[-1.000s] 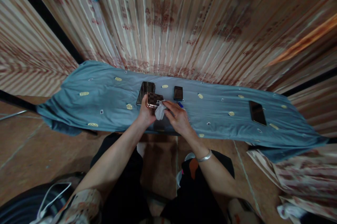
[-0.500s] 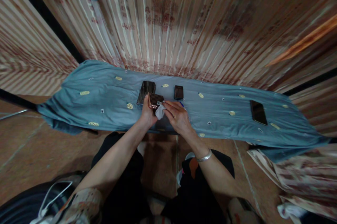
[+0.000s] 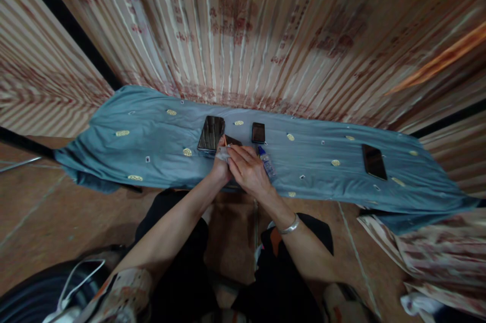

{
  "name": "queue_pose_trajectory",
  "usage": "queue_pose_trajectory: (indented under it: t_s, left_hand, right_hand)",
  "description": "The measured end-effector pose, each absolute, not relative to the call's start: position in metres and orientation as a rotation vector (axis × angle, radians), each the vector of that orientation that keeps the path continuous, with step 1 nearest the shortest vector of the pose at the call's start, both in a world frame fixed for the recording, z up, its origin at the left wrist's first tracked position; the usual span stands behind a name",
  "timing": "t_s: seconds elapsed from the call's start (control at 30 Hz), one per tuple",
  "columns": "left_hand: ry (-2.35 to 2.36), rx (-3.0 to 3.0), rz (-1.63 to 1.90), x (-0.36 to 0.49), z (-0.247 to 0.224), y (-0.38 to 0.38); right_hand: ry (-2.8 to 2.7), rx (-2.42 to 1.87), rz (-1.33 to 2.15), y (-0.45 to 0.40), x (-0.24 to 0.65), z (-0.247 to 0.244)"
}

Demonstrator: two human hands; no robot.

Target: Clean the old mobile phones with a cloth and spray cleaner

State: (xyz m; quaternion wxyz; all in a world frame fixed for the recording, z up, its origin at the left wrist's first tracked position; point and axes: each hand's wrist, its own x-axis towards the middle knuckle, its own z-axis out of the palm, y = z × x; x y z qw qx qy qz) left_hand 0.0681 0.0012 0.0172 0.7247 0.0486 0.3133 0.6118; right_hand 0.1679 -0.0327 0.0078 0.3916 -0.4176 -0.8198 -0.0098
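Observation:
My left hand (image 3: 221, 165) holds a dark, flat phone-like device (image 3: 232, 140), mostly covered by my fingers. Over it, my right hand (image 3: 248, 168) is closed on a small pale cloth (image 3: 223, 153), pressed close to my left thumb. Behind my left hand a stack of dark phones (image 3: 211, 133) rests on the blue patterned cloth (image 3: 159, 161). A small dark square object (image 3: 258, 132) lies beyond my right hand. Just right of that hand is a clear bottle with a blue tip (image 3: 267, 162).
Another dark phone (image 3: 374, 162) lies towards the right end of the covered surface. A striped curtain (image 3: 250, 34) hangs behind it. At the lower left, a white cable (image 3: 81, 282) rests on a black round object.
My right hand has moved left over the device, bringing the pale cloth against my left hand. The device is now more hidden, and the blue-tipped bottle shows more fully.

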Motion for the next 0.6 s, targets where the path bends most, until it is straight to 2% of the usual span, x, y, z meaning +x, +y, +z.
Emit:
queue_pose_trajectory:
  t_s: [0.6]
  left_hand:
    - [0.707, 0.245, 1.330, 0.063, 0.017, 0.008]
  right_hand:
    - [-2.083, -1.051, -0.078, -0.034, 0.186, 0.006]
